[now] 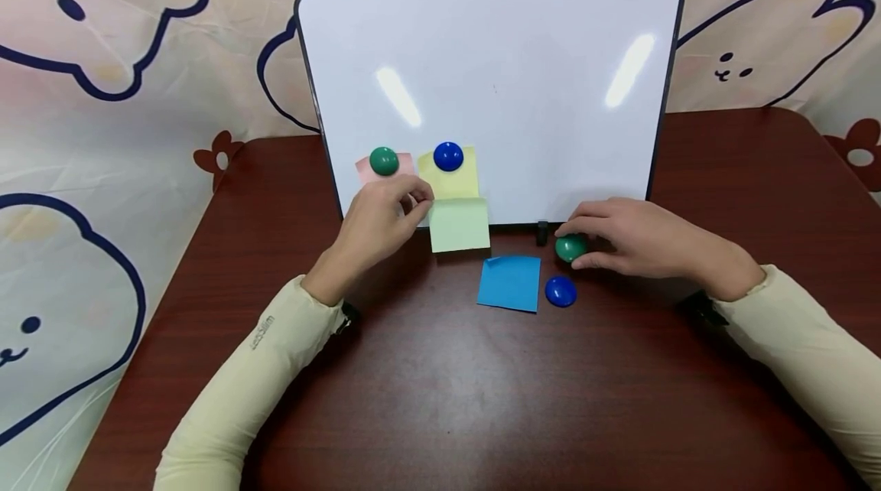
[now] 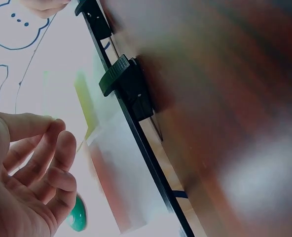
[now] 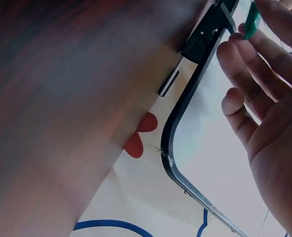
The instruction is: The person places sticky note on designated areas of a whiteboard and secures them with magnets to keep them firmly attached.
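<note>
My left hand [image 1: 385, 216] pinches the upper left corner of a pale green sticky note [image 1: 460, 225], which hangs in front of the whiteboard's lower edge. Between the fingertips of my right hand [image 1: 629, 235] is a round green magnet [image 1: 570, 248]; the right wrist view shows this magnet [image 3: 252, 22] too. On the whiteboard [image 1: 537, 93], a green magnet [image 1: 384, 160] sits on a pink note [image 1: 406, 164], partly behind my left hand. Beside it a blue magnet [image 1: 448, 156] sits on a yellow note [image 1: 457, 181].
A blue sticky note [image 1: 509, 283] and a blue magnet [image 1: 560, 291] lie on the dark wooden table [image 1: 440, 399]. Black clips [image 2: 128, 86] hold the board's lower edge. Behind the board hangs a patterned cloth [image 1: 227, 55].
</note>
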Available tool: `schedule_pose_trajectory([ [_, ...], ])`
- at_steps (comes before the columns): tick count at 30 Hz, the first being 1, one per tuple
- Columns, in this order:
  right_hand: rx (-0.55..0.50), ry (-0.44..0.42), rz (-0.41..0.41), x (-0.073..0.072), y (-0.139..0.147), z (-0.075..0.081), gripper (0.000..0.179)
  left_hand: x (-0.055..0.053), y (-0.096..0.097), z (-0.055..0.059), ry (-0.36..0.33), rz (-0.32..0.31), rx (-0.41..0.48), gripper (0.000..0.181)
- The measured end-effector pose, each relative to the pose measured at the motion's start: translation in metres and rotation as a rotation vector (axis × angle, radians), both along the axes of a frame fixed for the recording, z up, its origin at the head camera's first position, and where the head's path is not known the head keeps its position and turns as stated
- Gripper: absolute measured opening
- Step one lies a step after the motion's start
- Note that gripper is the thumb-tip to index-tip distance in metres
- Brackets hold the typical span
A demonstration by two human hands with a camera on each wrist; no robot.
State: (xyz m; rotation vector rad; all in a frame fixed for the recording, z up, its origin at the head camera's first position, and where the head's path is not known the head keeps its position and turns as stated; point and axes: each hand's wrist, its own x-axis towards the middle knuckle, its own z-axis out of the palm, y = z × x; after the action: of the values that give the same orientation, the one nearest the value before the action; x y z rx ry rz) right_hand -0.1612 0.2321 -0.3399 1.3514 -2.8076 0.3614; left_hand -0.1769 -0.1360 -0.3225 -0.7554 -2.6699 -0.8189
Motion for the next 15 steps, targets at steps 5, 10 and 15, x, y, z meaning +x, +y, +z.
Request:
schedule_pose_trajectory([
  [5,0.004,0.011,0.004,0.0000,-0.0003,-0.0007,0.037,-0.0043,0.0036,0.0018,0.001,0.010,0.017,0.009],
  [10,0.009,0.020,0.001,-0.0004,-0.0012,-0.0010,0.038,-0.0068,0.0056,0.0028,-0.014,0.028,0.026,0.008],
  [15,0.019,0.023,0.007,-0.0002,-0.0003,-0.0006,0.038,-0.0099,0.0099,0.0046,-0.007,0.036,0.037,0.008],
])
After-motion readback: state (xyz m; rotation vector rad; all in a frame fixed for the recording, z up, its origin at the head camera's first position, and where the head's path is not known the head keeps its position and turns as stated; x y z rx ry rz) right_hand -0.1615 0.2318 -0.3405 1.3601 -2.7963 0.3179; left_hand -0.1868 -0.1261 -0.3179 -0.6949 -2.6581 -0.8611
